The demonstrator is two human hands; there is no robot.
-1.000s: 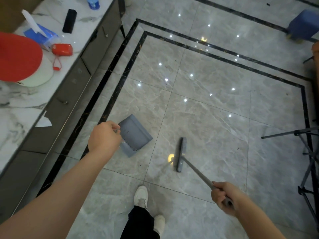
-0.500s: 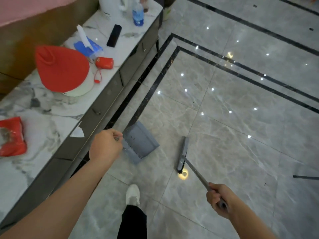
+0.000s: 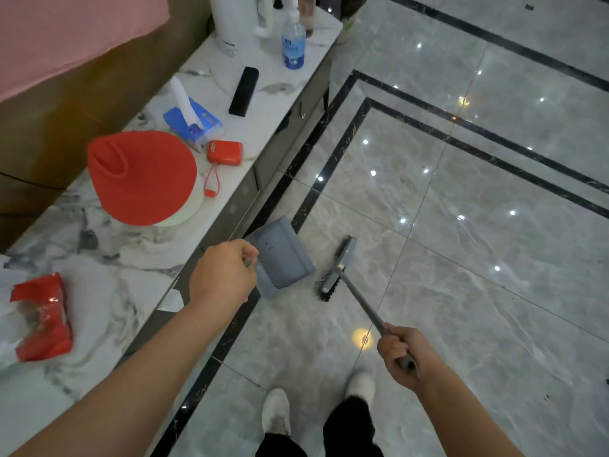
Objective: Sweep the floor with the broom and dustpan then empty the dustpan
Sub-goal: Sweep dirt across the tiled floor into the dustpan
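The dustpan is held by its handle in the left hand, whose fingers are curled round the thin rod. The grey pan is seen beside the base of the cabinet, above the black border line of the floor; whether its lip touches the tiles cannot be told. The broom is gripped near the end of its grey handle by the right hand, the fist closed round it. The broom head is set on the floor just beside the right edge of the dustpan, its dark bristles turned toward the pan. The two hands are kept well apart.

Two white shoes and dark trouser legs are seen at the bottom edge. On the marble cabinet top a red cone-shaped cover, a blue tissue pack, a small red case, a black remote, a water bottle and a red wrapper are laid out.
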